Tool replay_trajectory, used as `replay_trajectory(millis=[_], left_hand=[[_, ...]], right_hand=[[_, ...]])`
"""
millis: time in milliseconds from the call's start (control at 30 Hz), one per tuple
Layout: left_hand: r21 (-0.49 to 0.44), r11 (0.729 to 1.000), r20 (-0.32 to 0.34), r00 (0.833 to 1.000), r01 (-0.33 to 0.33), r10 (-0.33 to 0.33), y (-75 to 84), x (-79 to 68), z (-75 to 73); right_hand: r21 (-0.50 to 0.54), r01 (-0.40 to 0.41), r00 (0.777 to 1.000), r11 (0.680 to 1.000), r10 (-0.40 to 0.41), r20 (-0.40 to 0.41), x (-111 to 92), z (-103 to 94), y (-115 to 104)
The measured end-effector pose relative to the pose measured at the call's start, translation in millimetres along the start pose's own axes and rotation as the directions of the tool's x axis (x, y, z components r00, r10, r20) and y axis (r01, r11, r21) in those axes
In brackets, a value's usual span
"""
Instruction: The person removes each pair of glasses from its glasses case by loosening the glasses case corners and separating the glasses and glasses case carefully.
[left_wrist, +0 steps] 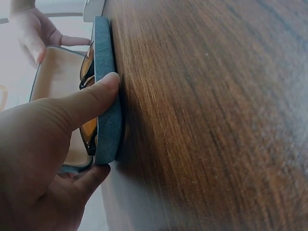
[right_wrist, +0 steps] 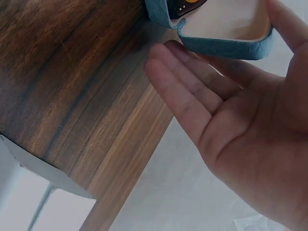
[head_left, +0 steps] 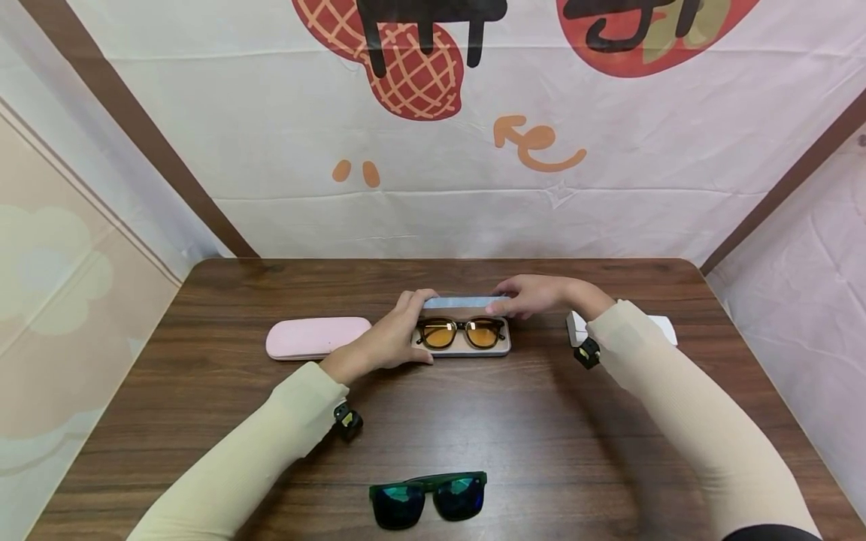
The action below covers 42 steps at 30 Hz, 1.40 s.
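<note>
A blue-grey glasses case (head_left: pixel 470 354) lies open at the far middle of the table, its pale lining showing. Inside sit dark-framed glasses with amber lenses (head_left: pixel 483 335). My left hand (head_left: pixel 384 340) grips the case's left end; in the left wrist view the thumb (left_wrist: pixel 98 94) presses the front wall and fingers reach behind. At the right end, my right hand (head_left: pixel 537 293) holds the raised lid (right_wrist: pixel 226 47) between thumb and fingers, the thumb over its edge. Part of the lid is out of frame in the right wrist view.
A pink glasses case (head_left: pixel 314 336) lies shut left of my left hand. Green-framed sunglasses (head_left: pixel 428 500) rest near the front edge. A white box (right_wrist: pixel 43 192) stands to the right, partly behind my right forearm. A printed cloth (head_left: pixel 291 135) hangs behind the table.
</note>
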<state>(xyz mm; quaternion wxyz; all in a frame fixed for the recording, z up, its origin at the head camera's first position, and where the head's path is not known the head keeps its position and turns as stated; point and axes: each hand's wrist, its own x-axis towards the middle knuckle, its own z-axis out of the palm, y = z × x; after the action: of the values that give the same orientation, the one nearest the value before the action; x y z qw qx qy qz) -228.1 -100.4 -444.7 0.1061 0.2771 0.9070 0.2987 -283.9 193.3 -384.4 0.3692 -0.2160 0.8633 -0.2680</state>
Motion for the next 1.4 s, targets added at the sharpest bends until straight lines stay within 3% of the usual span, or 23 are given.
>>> replay_trajectory(millis=[300,867,1167,1400], left_hand=[[-0.002,1.0,-0.001,1.0,-0.002,0.002,-0.9,-0.6,0.8],[-0.006,1.0,0.003,1.0,-0.004,0.004,2.3,-1.8,-1.5],[-0.009,1.0,-0.001,1.0,-0.013,0.013,0.2,-1.4,-0.3],[-0.005,1.0,-0.006,1.0,-0.016,0.016,-1.3,-0.8,1.0]], right_hand=[[-0.156,0.037,0.997,0.987,-0.047,-0.059,-4.9,1.8,-3.8],[-0.252,0.099,0.973,0.962,-0.147,-0.178,-15.0,14.7,-8.3],[-0.452,0.072,0.937,0.889,-0.216,-0.276,-17.1,29.2,-10.2],[-0.486,0.051,0.924,0.873,-0.226,-0.309,-19.3,36.0,-9.5]])
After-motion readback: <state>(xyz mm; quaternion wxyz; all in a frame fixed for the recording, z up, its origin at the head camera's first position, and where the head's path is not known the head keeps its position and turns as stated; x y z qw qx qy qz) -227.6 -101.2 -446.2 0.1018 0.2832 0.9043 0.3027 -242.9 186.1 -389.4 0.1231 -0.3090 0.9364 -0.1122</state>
